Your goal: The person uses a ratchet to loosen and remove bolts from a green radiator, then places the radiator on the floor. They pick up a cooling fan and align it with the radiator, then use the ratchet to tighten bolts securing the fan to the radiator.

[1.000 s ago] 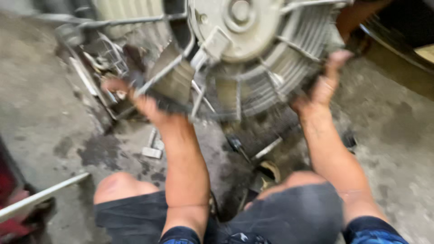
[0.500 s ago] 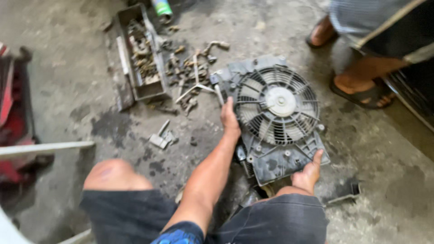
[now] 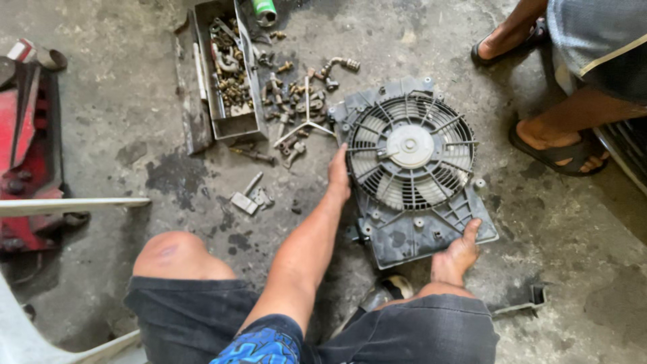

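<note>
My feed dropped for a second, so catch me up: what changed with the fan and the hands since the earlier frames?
The grey fan assembly, held up close to the camera a second ago, now lies flat on the concrete floor. The left hand keeps its grip on the left edge; the right hand has shifted to the bottom right corner. The metal tray, the loose bolts and the bystander's sandalled feet are unchanged over the last half second.

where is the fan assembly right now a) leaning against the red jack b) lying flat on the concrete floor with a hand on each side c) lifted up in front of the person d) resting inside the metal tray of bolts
b: the fan assembly lies flat on the concrete floor, with the left hand on its left edge and the right hand at its lower right corner.
</note>
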The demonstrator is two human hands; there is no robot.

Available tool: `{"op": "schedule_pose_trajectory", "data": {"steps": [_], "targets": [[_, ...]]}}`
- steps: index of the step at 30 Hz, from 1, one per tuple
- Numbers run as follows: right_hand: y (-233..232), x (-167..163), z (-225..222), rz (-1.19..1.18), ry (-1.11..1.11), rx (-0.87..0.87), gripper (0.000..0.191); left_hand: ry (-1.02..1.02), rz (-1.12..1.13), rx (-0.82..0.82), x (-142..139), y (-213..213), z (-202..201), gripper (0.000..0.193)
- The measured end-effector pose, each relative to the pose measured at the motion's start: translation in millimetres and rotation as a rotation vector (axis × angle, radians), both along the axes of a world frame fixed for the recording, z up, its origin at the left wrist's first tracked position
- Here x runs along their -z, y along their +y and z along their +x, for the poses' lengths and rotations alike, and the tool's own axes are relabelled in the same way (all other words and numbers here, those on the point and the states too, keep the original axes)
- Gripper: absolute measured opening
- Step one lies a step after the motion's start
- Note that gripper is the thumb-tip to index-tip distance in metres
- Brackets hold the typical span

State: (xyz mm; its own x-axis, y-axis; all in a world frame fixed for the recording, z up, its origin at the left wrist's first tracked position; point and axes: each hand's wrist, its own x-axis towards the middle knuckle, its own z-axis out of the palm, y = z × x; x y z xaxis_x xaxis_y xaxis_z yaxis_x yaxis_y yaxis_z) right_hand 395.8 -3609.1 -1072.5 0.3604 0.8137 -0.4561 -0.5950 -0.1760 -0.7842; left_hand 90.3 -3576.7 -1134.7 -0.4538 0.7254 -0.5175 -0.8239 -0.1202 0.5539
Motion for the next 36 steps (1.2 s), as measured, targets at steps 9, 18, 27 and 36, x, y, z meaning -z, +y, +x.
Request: {"op": "schedule_pose_trajectory", "data": {"steps": [9,18,27,36], "targets": [[-9,-22,-10,-0.155,-0.131,0.064,0.051,-0.056,-0.074,0.099,0,-4,-6,0.052],[-23,-50,-20,-0.218,0.025,0.033,0.055,-0.098,-0.157,0.121,-15,-11,-7,0.050],[-5,-48,-10,-0.316,0.002,0.013,0.053,-0.050,-0.267,0.161,-12,-10,-6,0.047],[-11,-41,5,-0.322,0.116,-0.209,0.041,0.028,-0.418,0.247,12,-10,-11,0.050]]}}
